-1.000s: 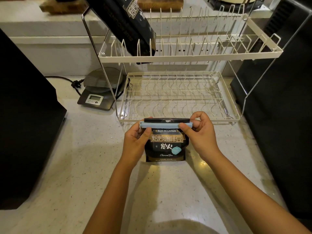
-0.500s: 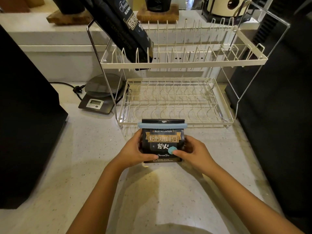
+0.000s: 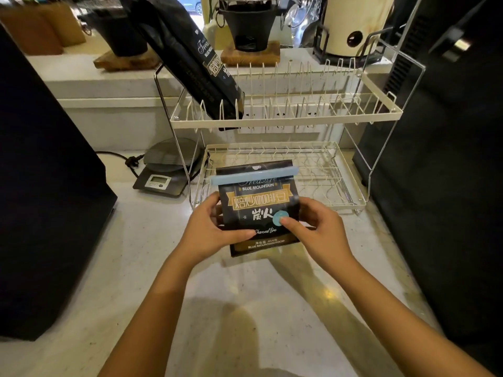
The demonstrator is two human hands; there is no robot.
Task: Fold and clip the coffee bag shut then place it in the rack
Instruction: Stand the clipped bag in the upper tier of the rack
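A small black coffee bag (image 3: 258, 202) with gold lettering is held upright just above the counter, in front of the rack's lower tier. A light blue clip (image 3: 254, 176) runs across its folded top. My left hand (image 3: 209, 231) grips the bag's left side, thumb across the front. My right hand (image 3: 319, 229) grips the right side, thumb on a round blue sticker. The cream two-tier wire rack (image 3: 285, 119) stands behind; a taller black coffee bag (image 3: 190, 58) leans in the left end of its upper tier.
A digital scale (image 3: 166, 172) with a cord sits left of the rack. Large black appliances flank the counter, one on the left (image 3: 46, 186) and one on the right (image 3: 446, 172). A black pot (image 3: 250, 28) and a cream canister (image 3: 351, 23) stand on the shelf behind.
My hands dropped from the clip at the bag's top to the bag's sides. The bag has since been lifted off the counter toward the rack, and the view moved closer.
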